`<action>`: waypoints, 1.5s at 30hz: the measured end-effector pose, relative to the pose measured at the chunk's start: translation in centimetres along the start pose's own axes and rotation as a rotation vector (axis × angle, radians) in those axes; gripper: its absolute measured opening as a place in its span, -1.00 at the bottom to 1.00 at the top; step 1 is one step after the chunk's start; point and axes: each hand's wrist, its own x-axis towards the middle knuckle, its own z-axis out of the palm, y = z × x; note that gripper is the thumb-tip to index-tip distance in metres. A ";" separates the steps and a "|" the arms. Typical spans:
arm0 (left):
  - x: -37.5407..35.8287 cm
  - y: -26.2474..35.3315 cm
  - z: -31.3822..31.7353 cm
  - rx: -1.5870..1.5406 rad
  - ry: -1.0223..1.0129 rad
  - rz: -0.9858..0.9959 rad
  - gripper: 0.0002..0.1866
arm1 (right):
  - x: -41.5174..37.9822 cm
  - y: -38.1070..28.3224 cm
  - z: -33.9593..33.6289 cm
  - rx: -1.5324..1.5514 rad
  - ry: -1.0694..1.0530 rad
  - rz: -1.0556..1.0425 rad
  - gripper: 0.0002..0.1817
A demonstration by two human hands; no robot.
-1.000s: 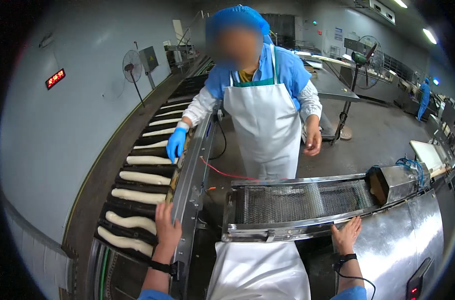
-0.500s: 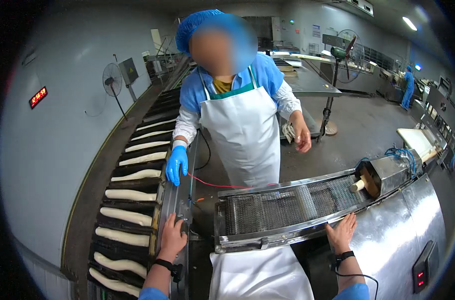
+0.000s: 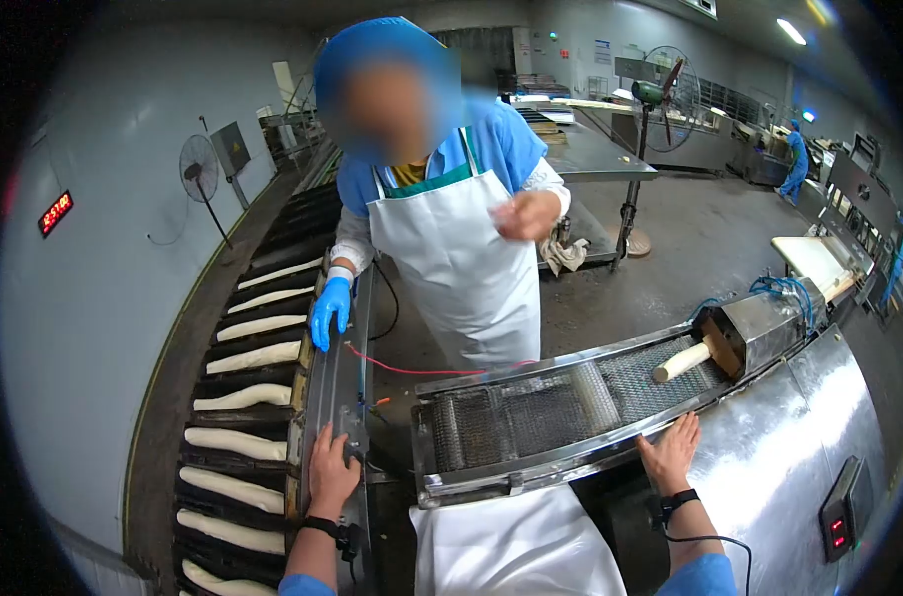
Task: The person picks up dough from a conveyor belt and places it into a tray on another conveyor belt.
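My left hand [image 3: 333,472] rests on the metal rail [image 3: 324,397] beside the line of dark trays, fingers stretched out and holding nothing. Pale dough strips [image 3: 235,440] lie one to a trough in the dark trays [image 3: 243,372], just left of that hand. On the near edge of the mesh conveyor [image 3: 543,417] lies my right hand [image 3: 670,452], open and empty, its fingers apart. A dough roll [image 3: 682,363] sticks out of the metal housing [image 3: 764,333] onto the mesh belt, beyond my right hand and apart from it.
Across the conveyor stands a co-worker in a white apron [image 3: 456,263]; their blue-gloved hand [image 3: 332,310] is at the rail. A red cord [image 3: 412,369] spans the gap. A control box [image 3: 844,510] sits at the lower right. Standing fans [image 3: 667,99] and a metal table [image 3: 600,154] are behind.
The dough roll has come further out of the housing, leftward along the belt. The co-worker's bare hand has risen before their apron. Dough strips on the left have shifted toward me. Both my hands remain resting.
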 end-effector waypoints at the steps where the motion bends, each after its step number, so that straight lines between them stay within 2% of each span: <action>1: 0.0 0.0 0.0 -0.004 0.000 0.001 -0.50 | 0.0 -0.1 0.0 0.004 0.001 0.001 0.25; 21: -1.8 -0.3 0.3 0.048 -0.039 0.007 -0.43 | 0.2 0.3 0.1 0.027 0.010 0.031 0.29; 24: -2.4 0.2 0.3 0.046 0.002 0.030 -0.41 | 0.2 0.0 -0.3 0.053 -0.001 0.059 0.26; 28: -2.5 0.8 1.7 0.054 0.032 -0.068 -0.42 | 0.3 0.5 0.1 0.060 -0.003 0.048 0.29; 30: -2.5 1.9 2.4 -0.061 0.125 -0.207 -0.41 | 0.4 0.3 -0.1 0.045 -0.004 0.035 0.27; 31: -1.8 2.6 3.0 -0.136 0.114 -0.191 -0.41 | 0.4 0.1 -0.4 0.043 -0.018 0.040 0.25; 34: -0.2 8.5 5.8 -0.284 0.068 -0.118 -0.41 | 0.5 0.3 -0.4 0.034 -0.045 0.034 0.25; 36: 0.9 13.4 7.7 -0.316 0.007 0.102 -0.41 | 0.5 0.4 -0.5 0.040 -0.035 0.037 0.25; 40: 3.4 25.8 8.6 -0.362 -0.157 0.370 -0.39 | 0.5 0.6 -0.3 0.068 0.006 0.033 0.24; 42: 5.3 29.0 11.0 -0.225 -0.156 0.599 -0.36 | 0.5 0.5 -0.8 0.080 -0.031 0.033 0.24; 44: 6.5 32.1 12.4 -0.166 -0.165 0.646 -0.34 | 0.5 0.6 -0.8 0.077 -0.024 0.037 0.25; 45: 6.8 33.7 12.6 -0.109 -0.334 0.528 -0.33 | 0.5 0.6 -0.8 0.068 -0.026 0.036 0.25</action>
